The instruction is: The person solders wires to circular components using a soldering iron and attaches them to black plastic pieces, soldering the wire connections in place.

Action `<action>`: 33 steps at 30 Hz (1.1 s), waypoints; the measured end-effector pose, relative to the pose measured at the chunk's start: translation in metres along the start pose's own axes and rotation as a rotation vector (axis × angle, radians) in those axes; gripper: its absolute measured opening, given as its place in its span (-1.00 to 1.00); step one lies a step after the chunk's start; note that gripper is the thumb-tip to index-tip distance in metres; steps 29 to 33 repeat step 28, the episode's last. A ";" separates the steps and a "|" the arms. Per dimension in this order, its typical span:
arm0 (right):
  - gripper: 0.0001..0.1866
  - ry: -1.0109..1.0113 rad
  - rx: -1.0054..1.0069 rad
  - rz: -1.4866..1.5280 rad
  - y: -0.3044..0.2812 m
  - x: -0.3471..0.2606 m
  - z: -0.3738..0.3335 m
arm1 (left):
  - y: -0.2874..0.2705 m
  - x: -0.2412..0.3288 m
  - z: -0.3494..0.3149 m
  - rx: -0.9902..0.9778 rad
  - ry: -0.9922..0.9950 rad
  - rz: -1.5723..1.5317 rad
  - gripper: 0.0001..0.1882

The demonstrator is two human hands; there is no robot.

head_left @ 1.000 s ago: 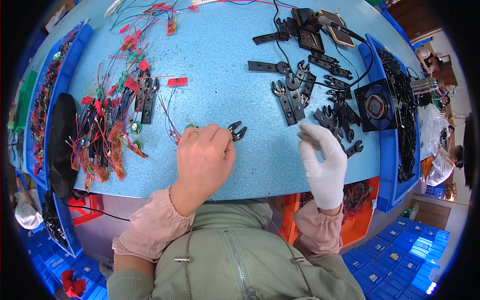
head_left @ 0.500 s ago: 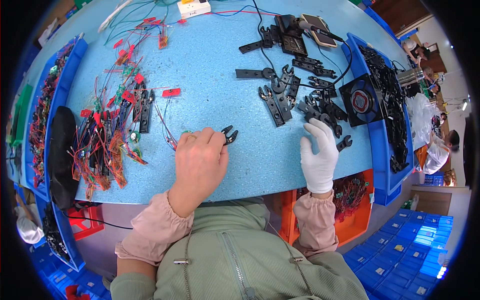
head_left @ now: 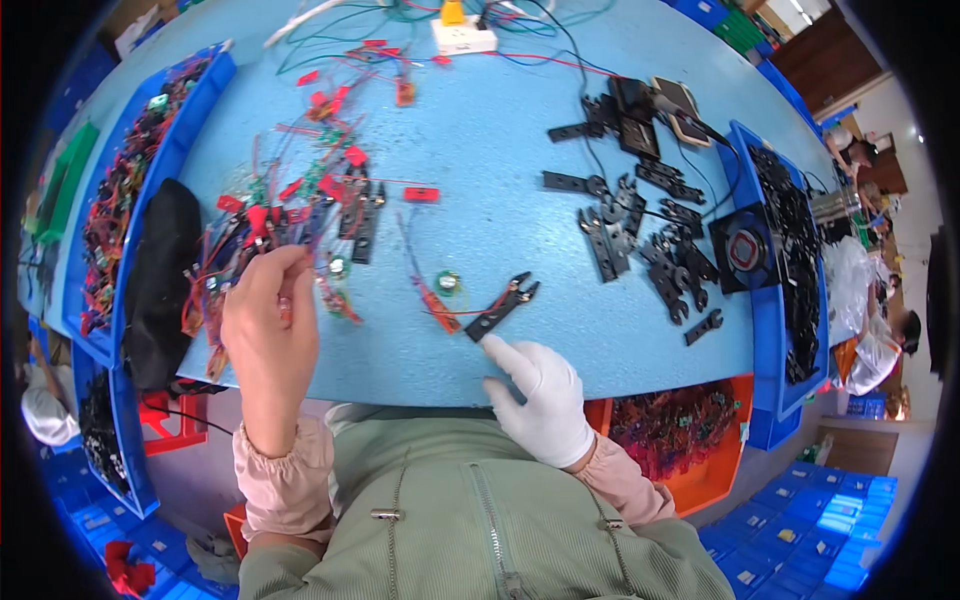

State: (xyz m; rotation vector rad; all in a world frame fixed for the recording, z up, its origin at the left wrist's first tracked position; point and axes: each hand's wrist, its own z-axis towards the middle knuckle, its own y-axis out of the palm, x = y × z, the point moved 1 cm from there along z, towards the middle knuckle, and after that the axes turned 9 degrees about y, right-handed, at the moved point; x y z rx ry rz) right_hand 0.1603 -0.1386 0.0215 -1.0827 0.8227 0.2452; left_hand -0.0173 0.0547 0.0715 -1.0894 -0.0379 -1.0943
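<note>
My bare left hand (head_left: 268, 335) is at the near edge of a tangle of red-wired parts (head_left: 250, 225), its fingers curled. A red bit shows by the fingers; whatever they hold is mostly hidden. My white-gloved right hand (head_left: 545, 400) is open, thumb and index finger apart. Its index fingertip is at the lower end of a black fork-ended plastic piece (head_left: 500, 308), which lies slanted on the table. A thin red wire crosses that piece from a small orange strip (head_left: 440, 312) beside it. Just above lies a round green-and-silver part (head_left: 447, 282).
Black fork-ended pieces (head_left: 605, 243) lie heaped at right, near a black square box (head_left: 745, 250) and a blue bin (head_left: 800, 290) of black parts. At left stand a blue bin (head_left: 150, 190) of wired parts and a black cloth bundle (head_left: 160, 290). A white power strip (head_left: 465, 38) is at the back.
My left hand has moved left from the black fork-ended piece to the wired tangle. My right hand has come left and nearer, from the black heap to that piece. The view has shifted slightly.
</note>
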 end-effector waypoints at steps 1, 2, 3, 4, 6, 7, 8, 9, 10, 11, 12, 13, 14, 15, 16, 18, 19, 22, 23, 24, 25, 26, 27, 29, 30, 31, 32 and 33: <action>-0.58 0.018 -0.004 -0.074 0.004 -0.006 0.007 | -0.011 -0.007 -0.002 0.010 -0.076 0.012 -0.75; -0.58 0.035 -0.010 -0.146 0.008 -0.012 0.015 | -0.022 -0.014 -0.005 0.021 -0.153 0.027 -0.77; -0.57 0.051 -0.014 -0.217 0.013 -0.018 0.024 | -0.033 -0.020 -0.007 0.035 -0.229 0.041 -0.78; -0.57 0.064 -0.016 -0.288 0.018 -0.023 0.032 | -0.044 -0.025 -0.008 0.051 -0.305 0.055 -0.79; -0.56 -0.001 0.001 -0.312 0.036 -0.028 0.048 | -0.060 -0.040 -0.009 0.085 -0.346 0.073 -0.80; -0.55 -0.041 0.025 -0.351 0.044 -0.030 0.055 | -0.068 -0.046 -0.008 0.099 -0.379 0.069 -0.80; -0.55 -0.080 0.051 -0.390 0.053 -0.032 0.063 | -0.076 -0.052 -0.007 0.113 -0.413 0.065 -0.80; -0.54 -0.119 0.078 -0.430 0.061 -0.035 0.070 | -0.084 -0.057 -0.008 0.127 -0.445 0.058 -0.80; -0.54 -0.138 0.076 -0.423 0.069 -0.037 0.077 | -0.089 -0.063 -0.010 0.144 -0.452 0.066 -0.80; -0.53 -0.206 0.044 -0.396 0.077 -0.039 0.083 | -0.091 -0.071 -0.013 0.123 -0.437 0.045 -0.80; -0.52 -0.277 0.012 -0.368 0.085 -0.041 0.090 | -0.093 -0.078 -0.017 0.105 -0.424 0.025 -0.79; -0.51 -0.345 -0.021 -0.343 0.091 -0.044 0.095 | -0.094 -0.085 -0.020 0.084 -0.409 0.002 -0.79; -0.50 -0.411 -0.053 -0.321 0.094 -0.047 0.099 | -0.095 -0.090 -0.022 0.062 -0.393 -0.023 -0.78; -0.50 -0.424 -0.054 -0.326 0.095 -0.051 0.101 | -0.093 -0.091 -0.024 0.009 -0.370 -0.039 -0.74; -0.51 -0.371 -0.088 -0.334 0.092 -0.053 0.102 | -0.089 -0.089 -0.026 -0.047 -0.346 -0.057 -0.70; -0.52 -0.263 -0.154 -0.349 0.085 -0.059 0.101 | -0.078 -0.093 -0.029 -0.031 -0.318 -0.016 -0.62; -0.53 -0.204 -0.185 -0.357 0.082 -0.062 0.102 | -0.072 -0.096 -0.031 -0.029 -0.287 0.028 -0.54; -0.53 -0.024 -0.169 -0.240 0.069 -0.072 0.104 | -0.047 -0.112 -0.040 -0.020 -0.250 0.189 -0.43; -0.53 0.068 -0.163 -0.174 0.066 -0.074 0.104 | -0.040 -0.115 -0.042 -0.019 -0.233 0.275 -0.38; -0.53 0.159 -0.158 -0.107 0.064 -0.075 0.103 | -0.036 -0.117 -0.044 -0.019 -0.217 0.362 -0.32; -0.53 0.165 -0.153 -0.114 0.065 -0.073 0.101 | -0.033 -0.116 -0.042 -0.021 -0.213 0.353 -0.32; -0.47 0.128 -0.134 -0.136 0.071 -0.070 0.100 | -0.031 -0.114 -0.037 -0.090 -0.273 0.383 -0.24; -0.40 0.093 -0.114 -0.158 0.080 -0.064 0.097 | -0.029 -0.112 -0.031 -0.160 -0.330 0.413 -0.15; -0.34 0.057 -0.095 -0.180 0.091 -0.057 0.095 | -0.030 -0.108 -0.023 -0.230 -0.388 0.443 -0.06; -0.34 0.057 -0.095 -0.180 0.091 -0.057 0.095 | -0.030 -0.108 -0.023 -0.230 -0.388 0.443 -0.06; -0.34 0.057 -0.095 -0.180 0.091 -0.057 0.095 | -0.030 -0.108 -0.023 -0.230 -0.388 0.443 -0.06; -0.34 0.057 -0.095 -0.180 0.091 -0.057 0.095 | -0.030 -0.108 -0.023 -0.230 -0.388 0.443 -0.06; -0.34 0.057 -0.095 -0.180 0.091 -0.057 0.095 | -0.030 -0.108 -0.023 -0.230 -0.388 0.443 -0.06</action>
